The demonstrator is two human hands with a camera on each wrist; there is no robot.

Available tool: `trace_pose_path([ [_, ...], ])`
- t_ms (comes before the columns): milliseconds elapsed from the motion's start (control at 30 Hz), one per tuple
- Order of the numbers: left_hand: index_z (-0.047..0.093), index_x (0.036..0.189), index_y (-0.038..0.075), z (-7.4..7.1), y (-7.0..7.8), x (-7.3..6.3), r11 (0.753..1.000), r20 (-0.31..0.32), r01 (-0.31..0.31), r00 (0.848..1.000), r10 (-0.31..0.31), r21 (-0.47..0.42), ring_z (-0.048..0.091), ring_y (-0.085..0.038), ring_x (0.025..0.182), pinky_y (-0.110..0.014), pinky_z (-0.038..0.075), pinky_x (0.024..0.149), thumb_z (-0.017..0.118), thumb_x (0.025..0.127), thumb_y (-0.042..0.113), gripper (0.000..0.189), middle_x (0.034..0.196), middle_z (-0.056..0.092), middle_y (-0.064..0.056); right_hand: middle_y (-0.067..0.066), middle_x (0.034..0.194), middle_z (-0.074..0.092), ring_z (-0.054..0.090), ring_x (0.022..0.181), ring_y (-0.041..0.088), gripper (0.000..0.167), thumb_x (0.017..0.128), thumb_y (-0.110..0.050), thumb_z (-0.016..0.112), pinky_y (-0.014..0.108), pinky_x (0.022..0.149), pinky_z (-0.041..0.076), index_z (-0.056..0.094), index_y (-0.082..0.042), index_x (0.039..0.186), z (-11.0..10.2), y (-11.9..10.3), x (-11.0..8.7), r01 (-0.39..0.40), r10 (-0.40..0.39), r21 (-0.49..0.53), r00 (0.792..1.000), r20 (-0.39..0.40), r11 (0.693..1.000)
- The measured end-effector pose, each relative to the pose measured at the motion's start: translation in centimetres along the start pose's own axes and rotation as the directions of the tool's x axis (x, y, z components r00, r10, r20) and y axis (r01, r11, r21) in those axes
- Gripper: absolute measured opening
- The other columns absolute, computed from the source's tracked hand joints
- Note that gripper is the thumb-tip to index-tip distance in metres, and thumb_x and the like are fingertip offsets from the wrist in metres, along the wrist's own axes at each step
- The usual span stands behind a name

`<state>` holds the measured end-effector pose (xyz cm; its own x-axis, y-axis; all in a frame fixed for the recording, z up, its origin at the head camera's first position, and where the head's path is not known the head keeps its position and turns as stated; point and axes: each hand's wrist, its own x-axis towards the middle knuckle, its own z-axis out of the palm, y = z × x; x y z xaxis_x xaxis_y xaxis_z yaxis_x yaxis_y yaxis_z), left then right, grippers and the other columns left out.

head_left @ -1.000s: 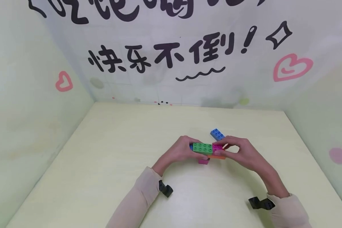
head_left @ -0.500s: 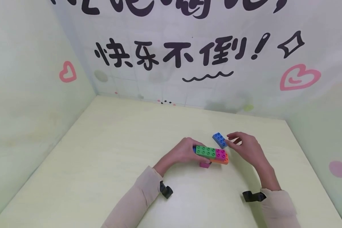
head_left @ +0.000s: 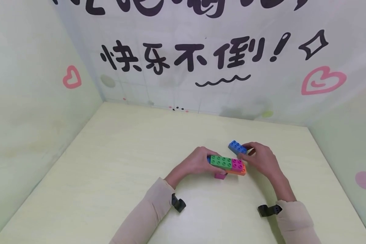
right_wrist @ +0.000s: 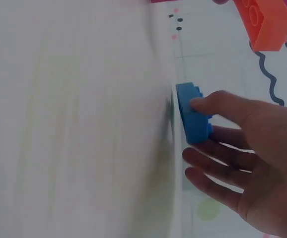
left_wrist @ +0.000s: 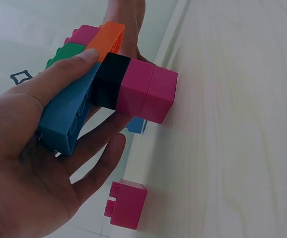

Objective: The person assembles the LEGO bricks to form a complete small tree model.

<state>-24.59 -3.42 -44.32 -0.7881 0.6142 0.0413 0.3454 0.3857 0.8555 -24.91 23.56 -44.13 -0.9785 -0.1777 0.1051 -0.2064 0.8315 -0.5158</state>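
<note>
My left hand point(head_left: 199, 161) holds a stack of joined toy building bricks point(head_left: 221, 162), thumb on one side and fingers on the other. On top sit a green brick and a pink brick point(head_left: 237, 164); an orange brick point(left_wrist: 105, 37) and a blue brick point(left_wrist: 69, 106) lie beneath. A black brick point(left_wrist: 111, 81) and pink bricks point(left_wrist: 148, 91) stick out below these, in the left wrist view. My right hand point(head_left: 260, 159) pinches a separate blue brick point(right_wrist: 193, 114) between thumb and fingers, just behind the stack. That brick is tilted, close to the tabletop.
A loose pink brick point(left_wrist: 127, 206) stands on the pale wooden table point(head_left: 134, 142) in the left wrist view; in the head view it is hidden. Printed walls point(head_left: 177, 88) enclose the table at the back and sides.
My right hand has let go of the stack's pink end, moved back and taken hold of the loose blue brick, which has turned slightly. The left hand keeps its grip on the stack.
</note>
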Motion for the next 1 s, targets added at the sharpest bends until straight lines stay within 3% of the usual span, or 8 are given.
trace_pose_path([
  [100, 0.077, 0.103, 0.018, 0.1, 0.1, 0.0, 1.0, 0.004, 0.016, 1.0, -0.016, -0.005, 0.061, -0.006, 0.08, -0.023, 0.051, 0.07, 0.088, 0.072, 0.035, 0.036, 0.087, 0.069, 0.018, 0.011, 0.108, 0.066, 0.063, 0.09, 0.025, 0.042, 0.089, -0.028, 0.074, 0.025, 0.069, 0.052, 0.064, -0.006, 0.124, -1.6, -0.7, -1.1, 0.081, -0.074, 0.097, 0.994, -0.081, 0.992],
  [200, 0.077, 0.102, 0.018, 0.0, 0.1, 0.0, 1.0, -0.001, 0.01, 1.0, -0.01, -0.008, 0.061, -0.007, 0.079, -0.024, 0.051, 0.069, 0.088, 0.072, 0.035, 0.036, 0.087, 0.069, 0.017, 0.002, 0.108, 0.066, 0.063, 0.09, 0.02, 0.037, 0.088, -0.024, 0.076, 0.02, 0.075, 0.051, 0.066, -0.016, 0.123, -3.2, -2.0, -2.2, 0.205, -0.185, 0.208, 0.976, -0.112, 0.956],
  [300, 0.077, 0.097, 0.018, 0.0, 0.0, 0.0, 1.0, -0.007, -0.007, 1.0, 0.007, -0.009, 0.061, -0.008, 0.076, -0.024, 0.051, 0.067, 0.088, 0.073, 0.035, 0.031, 0.083, 0.069, 0.016, -0.007, 0.109, 0.065, 0.063, 0.092, 0.014, 0.036, 0.086, -0.022, 0.078, 0.019, 0.078, 0.05, 0.067, -0.024, 0.121, -4.0, -3.3, -2.9, 0.322, -0.317, 0.249, 0.947, -0.061, 0.914],
  [400, 0.076, 0.093, 0.018, 0.1, -0.1, 0.0, 1.0, -0.013, -0.017, 1.0, 0.017, -0.019, 0.061, -0.009, 0.074, -0.024, 0.05, 0.064, 0.088, 0.073, 0.036, 0.029, 0.081, 0.069, 0.015, -0.012, 0.11, 0.065, 0.062, 0.094, 0.011, 0.036, 0.085, -0.023, 0.079, 0.021, 0.081, 0.05, 0.067, -0.027, 0.119, -4.0, -4.1, -3.1, 0.389, -0.405, 0.259, 0.914, 0.013, 0.884],
  [667, 0.075, 0.093, 0.017, 0.5, -0.3, 0.0, 0.999, -0.01, -0.017, 1.0, 0.016, -0.036, 0.059, -0.01, 0.075, -0.023, 0.046, 0.061, 0.087, 0.073, 0.037, 0.031, 0.082, 0.07, 0.014, -0.012, 0.111, 0.066, 0.061, 0.095, 0.01, 0.036, 0.085, -0.021, 0.079, 0.024, 0.08, 0.051, 0.068, -0.023, 0.118, -3.6, -4.2, -3.2, 0.417, -0.452, 0.29, 0.889, 0.066, 0.862],
  [1000, 0.076, 0.097, 0.017, 0.4, -0.2, 0.1, 1.0, -0.003, -0.01, 1.0, 0.01, -0.027, 0.063, -0.008, 0.077, -0.025, 0.051, 0.066, 0.087, 0.073, 0.036, 0.032, 0.084, 0.07, 0.015, -0.011, 0.109, 0.066, 0.061, 0.095, 0.008, 0.039, 0.082, -0.022, 0.081, 0.025, 0.078, 0.051, 0.068, -0.024, 0.119, -3.9, -4.4, -3.2, 0.419, -0.463, 0.306, 0.883, 0.084, 0.855],
])
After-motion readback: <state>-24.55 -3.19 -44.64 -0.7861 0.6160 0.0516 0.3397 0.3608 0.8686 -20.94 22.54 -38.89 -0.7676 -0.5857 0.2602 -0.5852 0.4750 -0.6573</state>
